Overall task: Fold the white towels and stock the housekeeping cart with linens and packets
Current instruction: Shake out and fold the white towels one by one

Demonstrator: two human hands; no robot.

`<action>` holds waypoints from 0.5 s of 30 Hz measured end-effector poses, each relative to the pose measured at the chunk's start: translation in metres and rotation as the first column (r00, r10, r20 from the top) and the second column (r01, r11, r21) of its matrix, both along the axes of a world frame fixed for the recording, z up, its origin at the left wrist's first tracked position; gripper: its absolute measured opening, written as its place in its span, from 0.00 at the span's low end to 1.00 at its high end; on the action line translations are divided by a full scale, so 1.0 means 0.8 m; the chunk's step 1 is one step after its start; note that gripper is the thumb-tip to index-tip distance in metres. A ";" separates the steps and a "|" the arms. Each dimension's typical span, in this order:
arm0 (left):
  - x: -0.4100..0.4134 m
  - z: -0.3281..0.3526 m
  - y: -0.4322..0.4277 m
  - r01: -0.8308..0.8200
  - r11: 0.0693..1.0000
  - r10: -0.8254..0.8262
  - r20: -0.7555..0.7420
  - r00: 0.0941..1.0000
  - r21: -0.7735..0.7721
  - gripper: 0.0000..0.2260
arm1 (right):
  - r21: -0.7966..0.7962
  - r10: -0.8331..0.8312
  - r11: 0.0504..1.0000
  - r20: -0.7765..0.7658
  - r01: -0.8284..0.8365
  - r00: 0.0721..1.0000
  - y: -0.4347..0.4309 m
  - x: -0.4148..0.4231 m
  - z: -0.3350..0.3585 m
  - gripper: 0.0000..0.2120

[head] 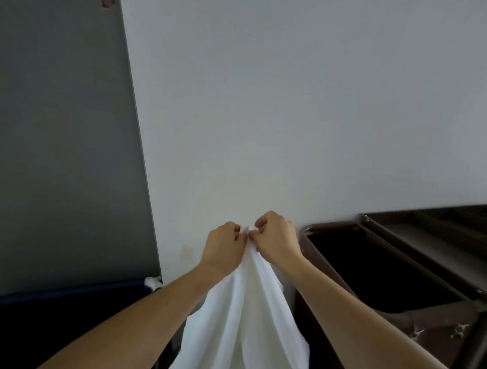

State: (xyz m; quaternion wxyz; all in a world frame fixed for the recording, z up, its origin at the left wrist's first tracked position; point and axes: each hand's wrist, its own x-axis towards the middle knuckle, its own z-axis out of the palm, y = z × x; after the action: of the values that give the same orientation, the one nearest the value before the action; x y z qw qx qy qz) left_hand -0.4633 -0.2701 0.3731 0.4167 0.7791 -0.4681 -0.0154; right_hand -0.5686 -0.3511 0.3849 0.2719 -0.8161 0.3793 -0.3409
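Against pale wall [290, 105], cart [432, 245], towel [245, 303]

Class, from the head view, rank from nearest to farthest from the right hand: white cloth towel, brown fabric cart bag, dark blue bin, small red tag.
1. White cloth towel: in the grip of the right hand.
2. Brown fabric cart bag: just to its right.
3. Dark blue bin: lower left.
4. Small red tag: top left corner.

1. A pale wall [290, 105] is seen across most of the view.
2. A grey panel [66, 131] is set beside it at the left.
3. A dark blue rim [73, 291] is seen below that panel.
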 end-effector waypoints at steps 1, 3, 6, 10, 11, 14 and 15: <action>-0.002 0.001 -0.001 -0.010 1.000 0.010 0.004 1.000 -0.002 0.17 | 0.004 0.003 1.000 -0.002 -0.003 1.000 0.003 0.001 -0.001 0.07; -0.004 0.000 0.000 -0.032 0.999 0.032 0.029 0.999 0.024 0.17 | 0.022 0.025 0.999 -0.013 -0.025 1.000 0.011 0.002 -0.003 0.07; -0.009 -0.005 0.006 -0.002 0.998 0.000 0.028 1.000 0.055 0.14 | 0.176 0.121 0.977 -0.016 -0.117 0.992 0.016 -0.003 0.003 0.12; -0.017 -0.012 0.017 0.075 0.997 -0.075 0.009 0.997 0.026 0.14 | 0.387 0.241 0.884 0.107 -0.263 0.965 0.015 -0.017 0.010 0.17; -0.017 -0.013 0.019 0.084 0.996 -0.084 0.008 0.996 -0.012 0.15 | 0.418 0.257 0.858 0.154 -0.299 0.954 0.014 -0.021 0.008 0.17; -0.011 -0.012 0.027 0.085 0.991 -0.086 -0.011 0.996 -0.104 0.10 | 0.431 0.275 0.845 0.158 -0.317 0.948 0.013 -0.029 0.008 0.20; -0.008 -0.013 0.029 0.086 0.990 -0.089 -0.020 0.996 -0.111 0.09 | 0.426 0.276 0.851 0.134 -0.307 0.952 0.012 -0.029 0.010 0.25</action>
State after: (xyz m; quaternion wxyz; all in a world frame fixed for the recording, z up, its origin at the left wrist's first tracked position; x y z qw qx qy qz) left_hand -0.4698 -0.2468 0.3627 0.4637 0.7334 -0.4967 -0.0175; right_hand -0.5919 -0.3413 0.3925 0.5111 -0.7688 0.3092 -0.2283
